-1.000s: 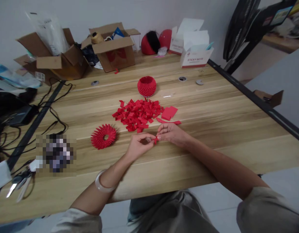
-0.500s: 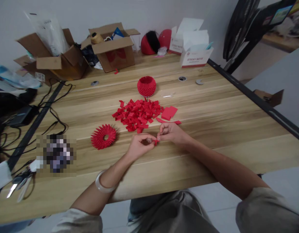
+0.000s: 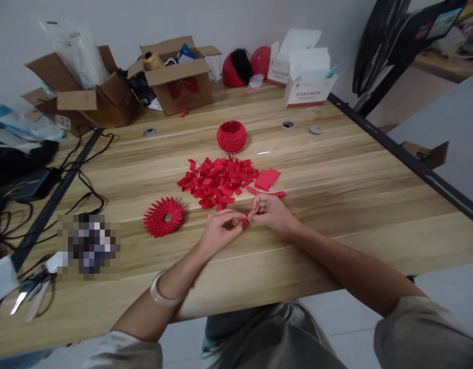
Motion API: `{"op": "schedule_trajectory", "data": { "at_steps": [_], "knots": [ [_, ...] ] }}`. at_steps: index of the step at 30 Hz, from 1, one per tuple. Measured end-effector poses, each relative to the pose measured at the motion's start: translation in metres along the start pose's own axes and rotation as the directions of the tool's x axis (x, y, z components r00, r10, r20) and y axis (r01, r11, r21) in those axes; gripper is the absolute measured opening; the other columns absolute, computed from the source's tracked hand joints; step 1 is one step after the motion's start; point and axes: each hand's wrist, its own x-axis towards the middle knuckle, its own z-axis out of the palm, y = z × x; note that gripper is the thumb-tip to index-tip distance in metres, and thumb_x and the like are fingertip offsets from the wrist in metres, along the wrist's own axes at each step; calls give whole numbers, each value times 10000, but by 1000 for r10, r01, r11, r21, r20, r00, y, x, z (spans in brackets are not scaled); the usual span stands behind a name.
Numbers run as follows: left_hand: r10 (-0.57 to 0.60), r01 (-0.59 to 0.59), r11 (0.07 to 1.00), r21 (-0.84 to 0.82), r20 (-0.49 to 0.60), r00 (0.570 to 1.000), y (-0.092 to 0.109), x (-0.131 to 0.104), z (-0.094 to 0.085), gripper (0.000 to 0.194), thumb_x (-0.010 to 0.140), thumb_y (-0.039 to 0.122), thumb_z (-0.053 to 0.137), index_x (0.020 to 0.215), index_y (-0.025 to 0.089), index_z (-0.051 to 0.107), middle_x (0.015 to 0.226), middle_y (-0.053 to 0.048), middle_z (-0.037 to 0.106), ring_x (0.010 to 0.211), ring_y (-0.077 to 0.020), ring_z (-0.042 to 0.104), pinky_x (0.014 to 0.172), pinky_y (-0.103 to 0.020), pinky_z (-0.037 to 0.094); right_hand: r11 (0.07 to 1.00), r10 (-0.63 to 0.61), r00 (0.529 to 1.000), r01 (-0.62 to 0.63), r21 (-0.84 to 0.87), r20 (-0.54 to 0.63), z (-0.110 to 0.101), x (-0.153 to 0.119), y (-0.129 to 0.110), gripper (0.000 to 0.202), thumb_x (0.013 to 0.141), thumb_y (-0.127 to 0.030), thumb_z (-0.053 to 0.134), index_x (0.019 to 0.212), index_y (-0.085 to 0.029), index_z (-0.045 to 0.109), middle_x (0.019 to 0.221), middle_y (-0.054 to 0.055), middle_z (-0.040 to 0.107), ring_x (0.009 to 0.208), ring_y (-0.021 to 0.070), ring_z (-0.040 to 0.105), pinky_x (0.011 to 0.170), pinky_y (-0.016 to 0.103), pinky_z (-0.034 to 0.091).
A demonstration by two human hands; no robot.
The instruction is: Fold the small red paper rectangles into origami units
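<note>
Between the fingertips of both hands is a small folded red paper piece (image 3: 245,221), partly covered by the fingers. My left hand (image 3: 222,228) pinches it from the left, and my right hand (image 3: 271,213) pinches at its right side. Just beyond the hands lies a loose pile of red paper pieces (image 3: 219,179). A few flat red paper sheets (image 3: 267,179) lie to the right of the pile. To the left of my hands rests a spiky red paper ring (image 3: 163,217). Behind the pile stands a round red paper bowl (image 3: 231,137) made of many folded pieces.
Open cardboard boxes (image 3: 182,84) and a white sticky note box (image 3: 309,84) stand along the back. Black cables (image 3: 82,174) and keys (image 3: 38,287) lie at the left. A black fan (image 3: 378,51) stands beyond the right edge.
My right hand has shifted slightly left, and its fingertips are closer to those of my left hand at the red paper piece. Everything else stays in place.
</note>
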Motion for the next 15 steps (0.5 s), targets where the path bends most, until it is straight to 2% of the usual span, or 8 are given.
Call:
{"op": "schedule_trajectory", "data": {
  "at_steps": [7,15],
  "knots": [
    [-1,2,997,75,-13,1000,-2,-1,0,160,687,100,586,791,135,703,672,-52,678,564,-114,573,525,-200,446,997,-65,998,64,-46,-25,3,-1,-2,225,559,-206,742,647,-152,541,604,-16,634,566,93,611,596,221,481],
    [-44,47,995,84,-35,998,-3,-1,0,123,700,130,582,751,151,693,688,-55,695,577,-129,600,534,-217,463,994,-87,996,86,-66,-11,3,-3,0,206,584,-230,745,672,-146,579,633,9,654,617,120,639,627,244,497]
  ]
}}
